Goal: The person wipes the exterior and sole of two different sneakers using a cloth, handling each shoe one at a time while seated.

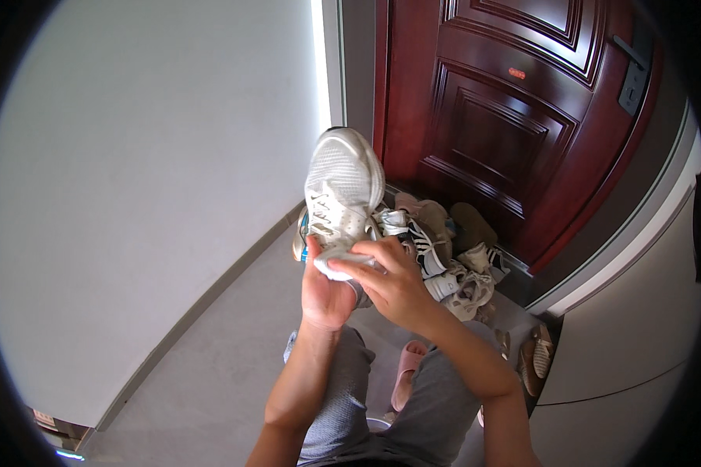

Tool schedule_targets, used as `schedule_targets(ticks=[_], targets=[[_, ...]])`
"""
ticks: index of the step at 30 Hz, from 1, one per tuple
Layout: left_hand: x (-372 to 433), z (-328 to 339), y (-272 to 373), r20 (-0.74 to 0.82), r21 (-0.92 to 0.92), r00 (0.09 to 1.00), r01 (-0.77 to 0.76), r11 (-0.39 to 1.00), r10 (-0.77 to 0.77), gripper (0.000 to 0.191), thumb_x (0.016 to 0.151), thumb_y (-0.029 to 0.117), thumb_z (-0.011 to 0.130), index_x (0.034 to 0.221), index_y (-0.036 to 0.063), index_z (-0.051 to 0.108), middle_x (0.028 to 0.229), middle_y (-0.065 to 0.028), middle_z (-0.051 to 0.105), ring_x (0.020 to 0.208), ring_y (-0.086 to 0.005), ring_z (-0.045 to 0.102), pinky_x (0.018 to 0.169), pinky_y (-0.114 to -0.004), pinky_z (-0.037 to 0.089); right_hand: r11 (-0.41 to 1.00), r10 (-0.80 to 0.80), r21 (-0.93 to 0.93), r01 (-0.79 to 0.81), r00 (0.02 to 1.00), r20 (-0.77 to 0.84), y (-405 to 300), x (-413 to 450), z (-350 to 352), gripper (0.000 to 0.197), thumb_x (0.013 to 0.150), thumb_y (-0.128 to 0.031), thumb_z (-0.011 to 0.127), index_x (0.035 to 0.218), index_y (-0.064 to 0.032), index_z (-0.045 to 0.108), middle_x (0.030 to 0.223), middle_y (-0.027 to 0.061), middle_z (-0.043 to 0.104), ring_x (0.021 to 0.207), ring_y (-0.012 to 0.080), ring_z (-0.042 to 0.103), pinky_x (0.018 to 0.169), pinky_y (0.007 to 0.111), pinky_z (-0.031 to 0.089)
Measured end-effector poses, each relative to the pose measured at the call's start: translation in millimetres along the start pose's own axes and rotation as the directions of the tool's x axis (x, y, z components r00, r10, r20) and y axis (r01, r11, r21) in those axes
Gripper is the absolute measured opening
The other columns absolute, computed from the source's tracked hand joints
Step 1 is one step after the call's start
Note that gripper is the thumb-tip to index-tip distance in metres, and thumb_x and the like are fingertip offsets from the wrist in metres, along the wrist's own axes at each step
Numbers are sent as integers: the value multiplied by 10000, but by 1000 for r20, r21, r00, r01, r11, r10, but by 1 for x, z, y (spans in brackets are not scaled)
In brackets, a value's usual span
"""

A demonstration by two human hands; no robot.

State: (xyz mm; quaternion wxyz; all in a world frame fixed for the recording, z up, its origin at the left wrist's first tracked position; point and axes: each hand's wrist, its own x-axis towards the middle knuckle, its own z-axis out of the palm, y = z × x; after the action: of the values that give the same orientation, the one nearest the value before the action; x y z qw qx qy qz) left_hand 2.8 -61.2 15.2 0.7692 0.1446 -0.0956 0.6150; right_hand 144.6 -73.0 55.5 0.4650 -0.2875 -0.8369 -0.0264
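A white lace-up sneaker (342, 175), toe pointing away from me, is held up in front of me. My left hand (327, 295) supports it at the heel end, thumb along its side. A white cloth or wipe (342, 267) lies at the shoe's heel end, pinched by the fingers of my right hand (391, 280). The fingers of my left hand under the shoe are hidden.
Several assorted shoes (438, 245) are heaped at the foot of a dark red door (496, 134). Brown shoes (531, 362) lie by the curved cabinet (613, 327) at right. A pale wall (152, 175) stands at left. A pink slipper (408, 370) is on my foot.
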Motion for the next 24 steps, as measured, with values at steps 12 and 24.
schedule_targets(ticks=[12,24], targets=[[8,-16,32,104,-322,993,-19,947,56,551,1052,395,388,1410,-19,447,1405,-222,517,1313,-388,479,1126,-552,349,969,-52,247,31,996,79,6,-5,8,433,822,3,660,1203,-201,694,1079,45,579,965,238,527,874,357,461],[8,-23,39,92,-376,991,-60,925,102,531,1055,357,398,1411,-37,426,1419,-225,497,1326,-362,467,1144,-539,334,943,-91,329,45,988,123,7,-9,8,308,765,8,665,1009,-164,739,1038,22,591,997,233,522,871,360,467]])
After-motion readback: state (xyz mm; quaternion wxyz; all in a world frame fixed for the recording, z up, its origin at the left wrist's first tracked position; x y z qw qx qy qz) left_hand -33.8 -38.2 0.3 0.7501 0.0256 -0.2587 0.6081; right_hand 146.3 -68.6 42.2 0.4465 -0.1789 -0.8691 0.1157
